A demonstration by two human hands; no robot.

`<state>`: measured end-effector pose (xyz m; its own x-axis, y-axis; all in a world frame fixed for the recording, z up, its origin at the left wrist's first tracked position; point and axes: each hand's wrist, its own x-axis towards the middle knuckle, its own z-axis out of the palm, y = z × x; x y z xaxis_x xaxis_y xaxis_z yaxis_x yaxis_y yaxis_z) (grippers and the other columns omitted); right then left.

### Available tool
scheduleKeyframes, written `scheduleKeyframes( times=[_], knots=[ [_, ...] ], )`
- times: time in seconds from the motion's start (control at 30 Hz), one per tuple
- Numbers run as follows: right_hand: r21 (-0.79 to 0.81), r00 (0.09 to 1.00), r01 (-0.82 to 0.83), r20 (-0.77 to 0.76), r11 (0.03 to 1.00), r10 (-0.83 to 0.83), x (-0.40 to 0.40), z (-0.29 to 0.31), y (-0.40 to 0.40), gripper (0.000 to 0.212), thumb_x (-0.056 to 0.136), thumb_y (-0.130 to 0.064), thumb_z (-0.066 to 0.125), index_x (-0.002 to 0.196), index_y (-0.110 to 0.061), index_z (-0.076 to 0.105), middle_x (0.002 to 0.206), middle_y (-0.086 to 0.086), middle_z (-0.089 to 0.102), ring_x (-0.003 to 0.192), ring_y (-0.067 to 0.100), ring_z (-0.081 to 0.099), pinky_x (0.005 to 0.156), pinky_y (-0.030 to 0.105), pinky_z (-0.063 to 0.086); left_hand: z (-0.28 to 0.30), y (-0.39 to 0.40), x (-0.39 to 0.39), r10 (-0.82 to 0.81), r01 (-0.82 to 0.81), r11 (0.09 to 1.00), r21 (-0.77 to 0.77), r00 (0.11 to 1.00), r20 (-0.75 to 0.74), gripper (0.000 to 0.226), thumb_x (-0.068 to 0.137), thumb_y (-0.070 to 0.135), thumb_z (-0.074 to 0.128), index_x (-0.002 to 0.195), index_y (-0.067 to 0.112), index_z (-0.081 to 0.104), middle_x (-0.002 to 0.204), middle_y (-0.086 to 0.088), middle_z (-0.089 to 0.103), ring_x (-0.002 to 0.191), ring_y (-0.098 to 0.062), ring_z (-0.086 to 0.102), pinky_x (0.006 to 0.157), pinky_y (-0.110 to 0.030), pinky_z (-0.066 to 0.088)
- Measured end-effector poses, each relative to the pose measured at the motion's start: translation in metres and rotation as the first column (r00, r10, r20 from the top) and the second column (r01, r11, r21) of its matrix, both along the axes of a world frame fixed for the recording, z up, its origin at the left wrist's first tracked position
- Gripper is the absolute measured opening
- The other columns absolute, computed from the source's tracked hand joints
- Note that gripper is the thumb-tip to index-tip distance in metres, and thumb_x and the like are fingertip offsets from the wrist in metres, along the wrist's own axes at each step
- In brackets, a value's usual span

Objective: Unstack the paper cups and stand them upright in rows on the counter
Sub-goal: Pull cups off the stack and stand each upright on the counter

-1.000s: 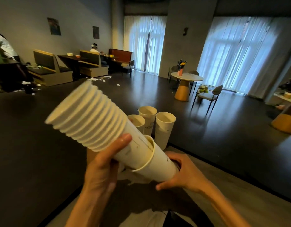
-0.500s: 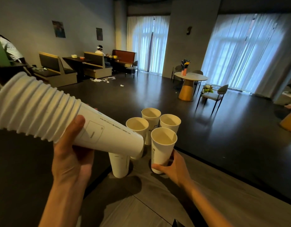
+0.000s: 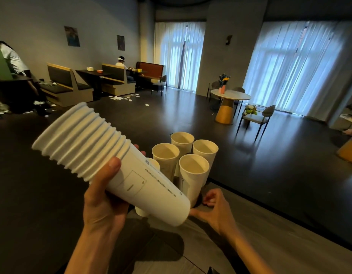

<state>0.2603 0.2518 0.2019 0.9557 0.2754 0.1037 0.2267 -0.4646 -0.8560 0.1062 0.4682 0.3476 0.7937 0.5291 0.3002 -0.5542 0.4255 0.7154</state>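
Note:
My left hand (image 3: pixel 104 198) grips a tilted stack of white paper cups (image 3: pixel 111 165) around its middle, rims up to the left and base down to the right. Several single cups stand upright in a cluster at the counter's far corner, the nearest one (image 3: pixel 193 180) just behind the stack's base. Another upright cup (image 3: pixel 152 163) is mostly hidden behind the stack. My right hand (image 3: pixel 216 208) sits low beside the nearest cup, fingers loosely curled and holding nothing, thumb reaching toward the stack's base.
The grey wood-grain counter (image 3: pixel 260 240) runs toward me and to the right, its dark edge just past the cups. Beyond it lie a dark floor, a round table (image 3: pixel 229 94) with chairs, booth seats (image 3: pixel 68 84) and people at the left.
My right hand pulled one cup off the stack, stood it upright by the others, let go and dropped to the stack's base. The stack swung left, then back toward the middle.

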Motion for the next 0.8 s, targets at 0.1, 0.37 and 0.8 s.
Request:
scheduleKeyframes(
  times=[0.1, 0.37, 0.8],
  knots=[
    [0.031, 0.999, 0.039, -0.038, 0.999, -0.037, -0.02, 0.019, -0.017, 0.043, 0.068, -0.049, 0.082, 0.09, -0.02, 0.06, 0.087, 0.005, 0.066, 0.078, 0.016, 0.067, 0.075, 0.042, 0.06, -0.001, -0.007, -0.004, -0.105, 0.104, 0.995, -0.007, 0.994, -0.036, 0.075, 0.032, 0.055, 0.093, 0.102, 0.036, 0.076, 0.114, -0.007, 0.073, 0.11, -0.031, 0.068, 0.095, -0.058, 0.049],
    [0.243, 0.688, -0.527, -0.44, 0.814, 0.577, -0.091, 0.126, -0.006, 0.053, 0.068, -0.047, 0.077, 0.114, -0.032, 0.057, 0.11, -0.008, 0.07, 0.106, 0.01, 0.066, 0.092, 0.031, 0.056, -0.003, -0.043, -0.015, -0.301, 0.304, 0.952, -0.01, 0.934, -0.191, 0.08, 0.02, 0.046, 0.097, 0.096, 0.03, 0.078, 0.106, -0.013, 0.074, 0.103, -0.033, 0.07, 0.082, -0.05, 0.057],
    [-0.041, 0.884, -0.464, -0.086, 0.885, 0.46, -0.107, 0.106, 0.026, 0.069, 0.064, -0.043, 0.087, 0.117, -0.055, 0.045, 0.12, -0.018, 0.057, 0.115, 0.003, 0.054, 0.099, 0.033, 0.052, -0.005, -0.024, -0.044, 0.007, 0.042, 0.971, 0.236, 0.978, -0.207, 0.097, 0.027, 0.046, 0.093, 0.117, 0.029, 0.062, 0.104, 0.004, 0.074, 0.098, -0.015, 0.07, 0.074, -0.03, 0.059]
  ],
)
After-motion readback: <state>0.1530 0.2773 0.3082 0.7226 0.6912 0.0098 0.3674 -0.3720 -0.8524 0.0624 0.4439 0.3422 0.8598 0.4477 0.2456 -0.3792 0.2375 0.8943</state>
